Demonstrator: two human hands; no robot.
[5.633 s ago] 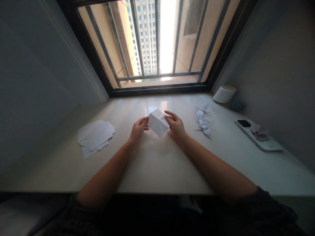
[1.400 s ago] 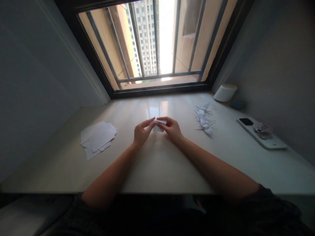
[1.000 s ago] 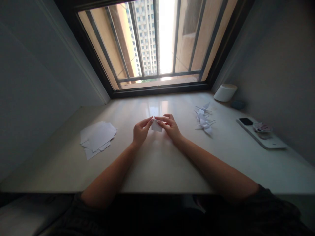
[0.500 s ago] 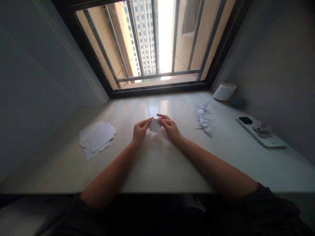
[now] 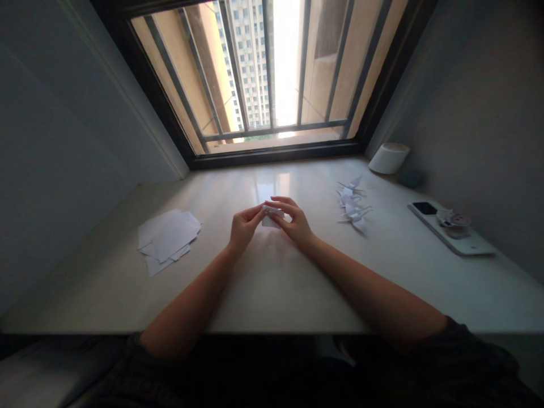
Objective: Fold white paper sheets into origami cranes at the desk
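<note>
A small folded piece of white paper (image 5: pixel 270 221) sits between my hands, a little above the sill surface. My left hand (image 5: pixel 245 225) pinches its left side with fingertips and thumb. My right hand (image 5: pixel 293 220) grips its upper right side, fingers curving over the top, so most of the paper is hidden. Both hands stand close together at the middle of the pale stone sill (image 5: pixel 272 289), with wrists low.
A loose stack of white paper sheets (image 5: pixel 168 238) lies to the left. Several folded paper cranes (image 5: pixel 351 205) are grouped to the right. Further right lie a white phone (image 5: pixel 446 232) with small items on it, a white cylinder (image 5: pixel 389 158) and a window with bars ahead.
The paper has shrunk from a wide folded sheet to a small folded piece. My hands have drawn closer together, and my right fingers have moved over its top edge.
</note>
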